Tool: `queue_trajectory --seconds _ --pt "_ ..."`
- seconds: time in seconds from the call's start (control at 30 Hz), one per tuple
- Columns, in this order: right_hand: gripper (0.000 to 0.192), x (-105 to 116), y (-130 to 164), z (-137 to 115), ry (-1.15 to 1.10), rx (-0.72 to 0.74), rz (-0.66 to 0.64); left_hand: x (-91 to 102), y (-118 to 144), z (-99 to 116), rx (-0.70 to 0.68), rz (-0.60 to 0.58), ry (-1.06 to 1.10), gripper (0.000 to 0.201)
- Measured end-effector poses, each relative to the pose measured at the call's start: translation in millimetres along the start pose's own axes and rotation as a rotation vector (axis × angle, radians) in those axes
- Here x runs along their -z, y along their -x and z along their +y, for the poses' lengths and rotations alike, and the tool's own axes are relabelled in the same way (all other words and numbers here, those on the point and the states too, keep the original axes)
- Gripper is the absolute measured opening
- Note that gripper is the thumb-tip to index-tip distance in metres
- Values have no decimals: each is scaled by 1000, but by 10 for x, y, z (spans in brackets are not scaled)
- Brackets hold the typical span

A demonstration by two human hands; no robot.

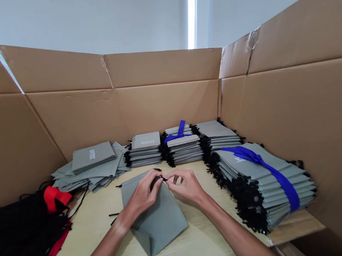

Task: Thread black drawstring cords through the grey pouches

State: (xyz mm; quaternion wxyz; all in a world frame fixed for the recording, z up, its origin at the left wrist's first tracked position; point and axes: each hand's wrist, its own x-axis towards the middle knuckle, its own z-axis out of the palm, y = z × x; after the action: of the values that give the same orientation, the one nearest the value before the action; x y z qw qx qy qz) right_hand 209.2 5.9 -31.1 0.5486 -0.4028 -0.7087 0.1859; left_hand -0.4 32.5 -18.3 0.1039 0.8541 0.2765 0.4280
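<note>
A grey drawstring pouch (161, 219) lies flat and slightly askew on the table in front of me, its lower left corner folded. At its top right edge, my left hand (146, 192) is closed in a pinch on the black drawstring (164, 179). From the other side my right hand (185, 185) pinches the same cord, the fingertips of both hands nearly meeting. Short black cord ends stick out at the pouch's top left. The exact shape of the cord between my fingers is too small to make out.
Stacked grey pouches (149, 152) line the back of the pale table (205, 245). A bundle tied with blue ribbon (278, 177) stands at right. Loose grey pieces (93, 174) lie back left, and black cords (16, 245) with red ribbon at left. Cardboard walls (168, 107) surround the table.
</note>
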Motion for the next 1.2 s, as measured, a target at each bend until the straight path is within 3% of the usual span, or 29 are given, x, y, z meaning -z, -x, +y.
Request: queue_trajectory --seconds 0.27,0.43,0.53,0.77,1.03,1.2 --pt "13 -30 -49 11 -407 -334 -158 -62 -14 39 200 -84 202 31" --pt "20 -74 -68 20 -515 -556 -131 -162 -9 33 296 68 325 31" --pt "27 -95 -63 17 -558 -617 -71 -188 -3 40 307 113 323 30" --pt "32 -87 -78 6 -576 -617 -29 -120 -9 9 255 93 246 27" --pt "24 -99 -58 25 -582 -527 -46 45 11 12 -25 -24 -39 19" --pt "24 -123 -58 74 -523 -475 -60 32 24 14 -66 -38 -81 16"
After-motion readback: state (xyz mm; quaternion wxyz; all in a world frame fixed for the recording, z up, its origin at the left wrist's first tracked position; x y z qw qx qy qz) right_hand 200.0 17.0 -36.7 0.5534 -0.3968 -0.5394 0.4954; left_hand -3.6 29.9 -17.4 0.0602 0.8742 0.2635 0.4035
